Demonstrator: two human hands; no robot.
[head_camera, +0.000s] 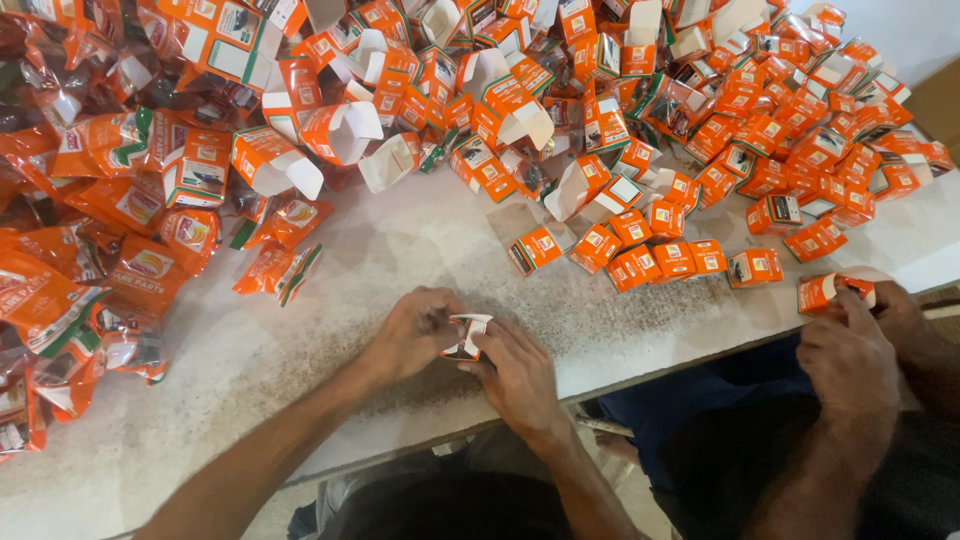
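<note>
My left hand (412, 335) and my right hand (517, 375) meet over the near edge of a white table (400, 250). Together they hold a small orange and white carton (466, 335) with its white flaps showing between the fingers. Both hands have their fingers curled on it. Just beyond them lies a scatter of closed small orange boxes (660, 255).
A large heap of open and closed orange cartons (600, 90) covers the far half of the table. Orange plastic pouches (110, 240) pile up at the left. At the right a co-worker's hands (855, 335) hold another orange box (828, 290) at the table edge.
</note>
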